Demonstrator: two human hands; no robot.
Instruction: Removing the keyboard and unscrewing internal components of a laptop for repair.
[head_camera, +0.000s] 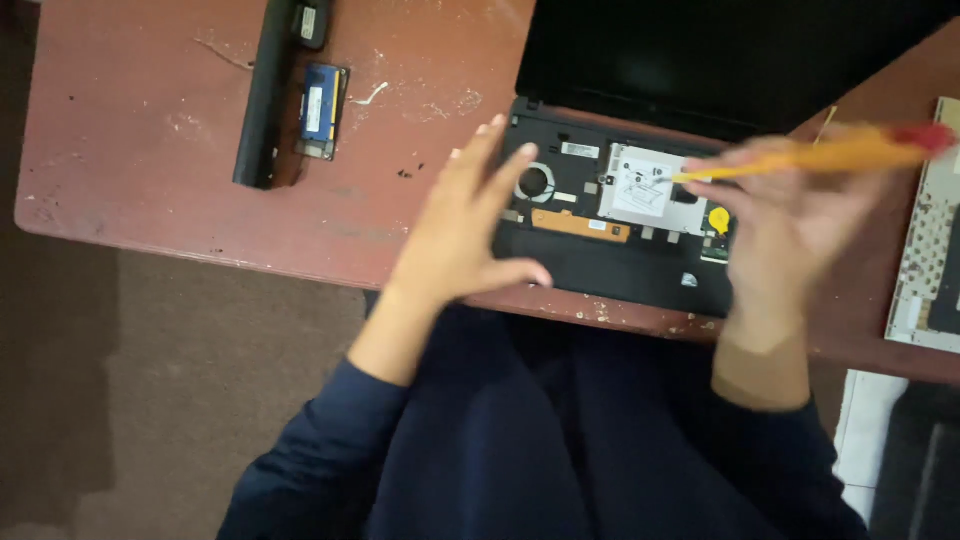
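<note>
An opened black laptop lies on the reddish table, its keyboard taken off so the fan, a silver drive and an orange strip show. My left hand rests open at the laptop's left front corner, fingers spread, holding nothing. My right hand grips a yellow screwdriver with a red end; its tip points at the silver drive. The hand and tool are blurred.
A long black battery and a small blue memory module lie at the table's upper left. A detached keyboard panel sits face down at the right edge. The laptop's dark screen stands open behind.
</note>
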